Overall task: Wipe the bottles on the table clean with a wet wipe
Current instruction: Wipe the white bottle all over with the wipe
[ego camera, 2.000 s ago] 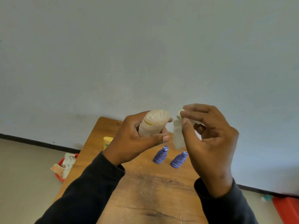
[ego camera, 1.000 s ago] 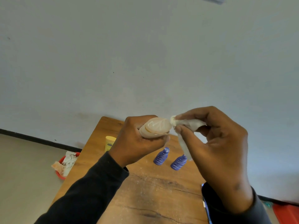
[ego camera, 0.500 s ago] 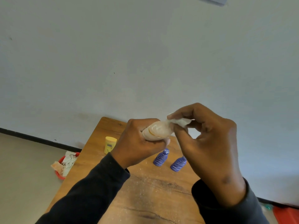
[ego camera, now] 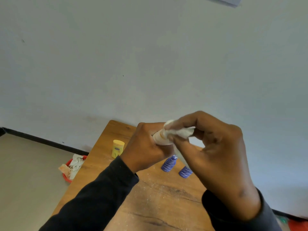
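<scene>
Hands wiping a bottle up above the table

Left hand grips the cream bottle tight. Right hand pinches the white wet wipe and presses it on the bottle's end. Down on the wooden table stand a yellow bottle and two purple bottles, a little apart from it.

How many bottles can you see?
4: a cream bottle in the left hand, a yellow bottle and two purple bottles standing on the table. The hands may hide more.
</scene>
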Tool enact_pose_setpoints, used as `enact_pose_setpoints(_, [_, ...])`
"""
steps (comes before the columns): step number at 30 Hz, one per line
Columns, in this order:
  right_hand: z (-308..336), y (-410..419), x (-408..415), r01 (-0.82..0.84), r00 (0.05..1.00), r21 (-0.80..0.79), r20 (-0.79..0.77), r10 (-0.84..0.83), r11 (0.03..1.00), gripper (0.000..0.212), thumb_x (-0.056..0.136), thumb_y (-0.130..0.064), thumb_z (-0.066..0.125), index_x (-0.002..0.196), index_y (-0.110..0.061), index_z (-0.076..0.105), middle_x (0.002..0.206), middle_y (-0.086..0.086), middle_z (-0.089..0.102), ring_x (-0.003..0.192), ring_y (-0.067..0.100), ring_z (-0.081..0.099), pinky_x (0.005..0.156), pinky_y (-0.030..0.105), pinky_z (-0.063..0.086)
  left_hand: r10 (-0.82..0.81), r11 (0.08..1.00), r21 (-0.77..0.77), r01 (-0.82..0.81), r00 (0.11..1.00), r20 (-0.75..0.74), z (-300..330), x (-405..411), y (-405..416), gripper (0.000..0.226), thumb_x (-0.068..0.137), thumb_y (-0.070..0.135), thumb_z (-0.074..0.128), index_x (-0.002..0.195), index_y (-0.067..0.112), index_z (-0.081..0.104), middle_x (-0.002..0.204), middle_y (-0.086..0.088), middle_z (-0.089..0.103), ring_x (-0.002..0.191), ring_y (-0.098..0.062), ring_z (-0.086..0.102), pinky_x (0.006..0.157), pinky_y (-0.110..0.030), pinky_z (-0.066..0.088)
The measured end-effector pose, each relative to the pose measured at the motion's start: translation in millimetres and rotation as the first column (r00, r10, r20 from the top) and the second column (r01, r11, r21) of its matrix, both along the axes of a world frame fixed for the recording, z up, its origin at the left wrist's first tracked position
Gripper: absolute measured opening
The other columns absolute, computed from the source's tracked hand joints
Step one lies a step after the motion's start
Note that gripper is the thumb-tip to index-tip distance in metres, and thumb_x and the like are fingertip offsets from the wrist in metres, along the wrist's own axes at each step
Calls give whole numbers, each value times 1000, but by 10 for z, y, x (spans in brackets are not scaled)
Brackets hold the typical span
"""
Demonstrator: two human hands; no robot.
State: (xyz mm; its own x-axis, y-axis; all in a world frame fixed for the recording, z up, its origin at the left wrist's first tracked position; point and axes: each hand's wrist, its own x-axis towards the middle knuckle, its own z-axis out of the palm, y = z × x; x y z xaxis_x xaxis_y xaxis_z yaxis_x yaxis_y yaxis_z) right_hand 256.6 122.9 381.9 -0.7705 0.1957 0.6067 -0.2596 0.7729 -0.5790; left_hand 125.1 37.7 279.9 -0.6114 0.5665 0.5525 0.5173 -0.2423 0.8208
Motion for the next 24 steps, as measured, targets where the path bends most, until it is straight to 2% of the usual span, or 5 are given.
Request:
enact_pose_setpoints(3, [-17,82,-51,50,998,-67,-39,-53,996,22,83,8,76,92,-13,75,89,-9,76,86,10,75,75,31,62,42,999,-11,-42,998,-49,46,26,-6,9,74,21,70,70,16,63,62,-5,62,56,-24,57,48,-36,46])
enact_pose_setpoints(7, [31,36,24,-57,998,-26,13,58,998,22,81,6,81,90,-13,75,88,-7,77,85,10,76,76,32,61,29,999,-27,-29,999,-26,-6,6,29,12,76,13,73,77,3,67,69,-15,65,65,-40,61,53,-48,47])
enact_pose_setpoints(17, [-26,54,-6,-31,1000,10,2,31,999,20,82,4,81,91,-13,76,90,-5,77,90,12,75,77,34,61,33,999,-26,-34,999,-24,7,-12,32,11,75,15,72,72,10,64,64,-12,62,60,-35,58,50,-46,46])
enact_pose_setpoints(21, [-89,198,-101,87,996,-73,-26,-89,994,20,83,7,76,91,-12,75,90,-7,77,88,12,75,75,35,62,28,1000,-5,-28,1000,-11,61,1,-11,12,73,28,72,69,29,61,64,-3,61,57,-10,56,51,-26,43])
enact_pose_setpoints(24, [-69,153,-19,3,1000,-110,31,0,994,18,83,1,80,91,-15,75,89,-7,77,81,14,76,68,37,62,-2,1000,11,2,1000,30,21,-20,-12,12,74,23,76,75,16,67,68,-7,65,62,-25,61,52,-40,49])
